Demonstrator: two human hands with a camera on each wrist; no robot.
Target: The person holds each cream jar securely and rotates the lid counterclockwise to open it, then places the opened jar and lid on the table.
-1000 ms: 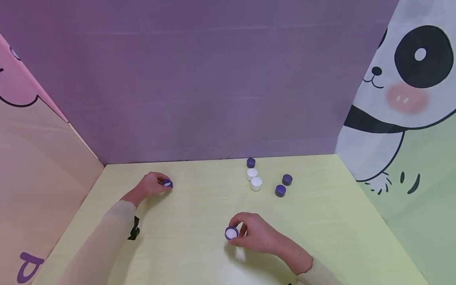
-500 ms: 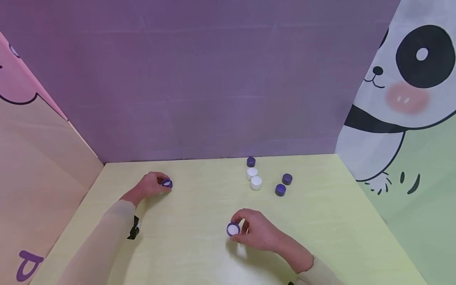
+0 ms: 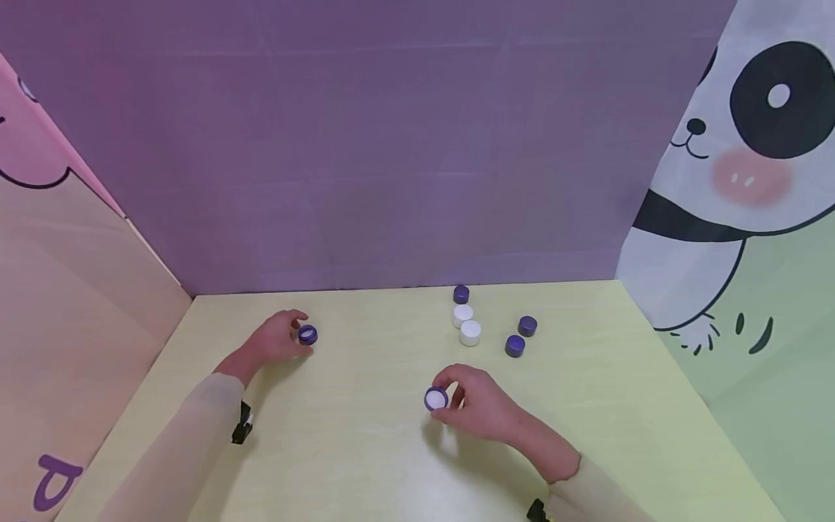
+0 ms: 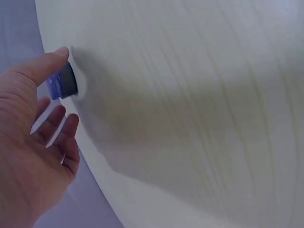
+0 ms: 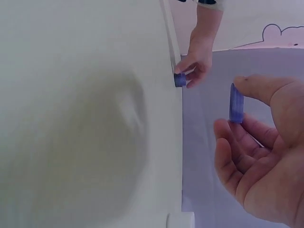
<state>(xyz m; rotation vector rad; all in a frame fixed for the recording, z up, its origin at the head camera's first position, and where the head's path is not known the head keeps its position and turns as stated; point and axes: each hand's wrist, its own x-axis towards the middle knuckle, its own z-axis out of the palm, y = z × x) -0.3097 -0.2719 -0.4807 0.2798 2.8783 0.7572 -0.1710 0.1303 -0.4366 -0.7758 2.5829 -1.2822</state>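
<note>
On the left of the table a purple bottle cap (image 3: 307,334) stands with its open side up. My left hand (image 3: 282,336) is around it with thumb and fingers spread apart; in the left wrist view the thumb lies right at the cap (image 4: 64,83) while the other fingers hang loosely curled away from it. Over the middle of the table my right hand (image 3: 479,402) pinches another purple bottle cap (image 3: 435,399) by its rim between thumb and fingertips. Its white inside faces the head camera, and its shadow falls on the table below.
Two white caps (image 3: 470,333) stand close together at the back, with a purple cap (image 3: 461,294) behind them. Two more purple caps (image 3: 515,346) are to their right. A purple cloth wall (image 3: 391,145) borders the table's (image 3: 365,449) back edge; printed panels flank it.
My left hand's fingers have spread away from the cap, which now stands on the table. My right hand has moved slightly forward and right with its cap.
</note>
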